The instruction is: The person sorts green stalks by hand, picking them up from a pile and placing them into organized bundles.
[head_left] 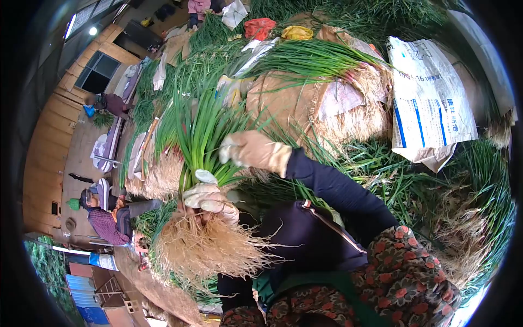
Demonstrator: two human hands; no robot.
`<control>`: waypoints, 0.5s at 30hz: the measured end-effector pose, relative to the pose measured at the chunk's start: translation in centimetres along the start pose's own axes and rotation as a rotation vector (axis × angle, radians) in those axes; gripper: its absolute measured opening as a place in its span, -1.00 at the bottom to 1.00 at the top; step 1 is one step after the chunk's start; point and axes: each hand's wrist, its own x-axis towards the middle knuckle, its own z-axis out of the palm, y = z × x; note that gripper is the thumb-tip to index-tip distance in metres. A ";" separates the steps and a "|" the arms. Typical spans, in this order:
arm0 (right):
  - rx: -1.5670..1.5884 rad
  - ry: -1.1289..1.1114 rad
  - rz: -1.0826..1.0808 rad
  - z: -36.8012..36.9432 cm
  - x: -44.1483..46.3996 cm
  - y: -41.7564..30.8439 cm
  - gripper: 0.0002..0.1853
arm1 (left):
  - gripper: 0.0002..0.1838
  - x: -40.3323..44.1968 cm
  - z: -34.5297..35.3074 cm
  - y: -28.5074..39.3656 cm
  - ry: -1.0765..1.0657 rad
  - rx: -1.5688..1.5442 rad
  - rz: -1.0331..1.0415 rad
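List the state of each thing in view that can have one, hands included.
Left hand, closed around the held bunch
Right hand, beside the leaves, grip unclear
Held bunch, roots on and splayed
Printed sack, creased
Red bag, crumpled
Yellow bag, crumpled
Brown sacking, wrinkled
Co-worker at left, seated

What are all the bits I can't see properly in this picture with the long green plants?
- Head view: the stems inside the bunch, where the left hand wraps around and hides them.
- Head view: whether the right hand is touching leaves; its fingers are blurred.
- Head view: most of the person in pink, cut off by the top edge.
- Head view: the smallest writing on the white sack, too tiny.
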 end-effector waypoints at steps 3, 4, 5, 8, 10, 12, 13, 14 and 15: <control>-0.094 0.133 0.016 -5.9 -2.7 3.5 -0.74 | -0.92 0.0 -0.2 0.1 -0.201 0.133 -0.013; -0.435 0.122 0.162 -7.2 -4.1 3.6 -0.69 | -0.83 -0.1 -1.2 1.7 -0.307 0.168 -0.029; -0.849 0.053 0.311 -8.6 -5.6 3.6 -0.63 | -0.67 -0.3 -2.2 3.4 -0.415 0.204 -0.041; -1.069 -0.126 0.277 -11.2 -8.3 8.9 -0.34 | -0.52 -0.3 -2.1 4.7 -0.477 0.334 0.008; -0.640 -0.026 0.252 -7.8 -7.3 6.4 -0.21 | -0.52 -0.1 -0.1 3.8 -0.259 0.484 0.155; 0.054 -0.116 0.227 -3.3 -5.3 -0.7 -0.23 | -0.51 0.3 0.5 3.8 -0.091 0.643 0.288; 0.271 -0.153 0.274 -1.6 -4.1 -1.4 -0.33 | -0.51 0.7 0.5 3.9 -0.016 0.723 0.342; 0.090 -0.129 0.339 0.0 -3.5 -2.7 -0.39 | -0.51 1.1 0.4 4.1 0.051 0.784 0.384; 0.032 -0.118 0.328 0.7 -3.4 -2.8 -0.41 | -0.51 1.3 0.3 4.2 0.103 0.828 0.425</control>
